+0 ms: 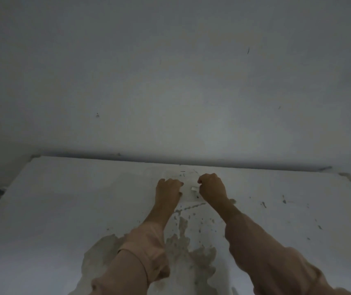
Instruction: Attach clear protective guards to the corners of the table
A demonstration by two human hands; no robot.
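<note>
Pale guard (194, 189) (blurred) lies between curled left hand (169, 189) and curled right hand (212, 187), nearer the right; whether either pinches it, I cannot tell

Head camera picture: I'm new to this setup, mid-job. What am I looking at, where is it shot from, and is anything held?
No machine: these are a person's two bare hands, seen from a camera worn on the head, looking down. The left hand and right hand, fingers curled, sit close together on a stained white table against a wall. A small pale piece shows between them, by the right hand; it is too dim to tell whether either hand grips it.
</note>
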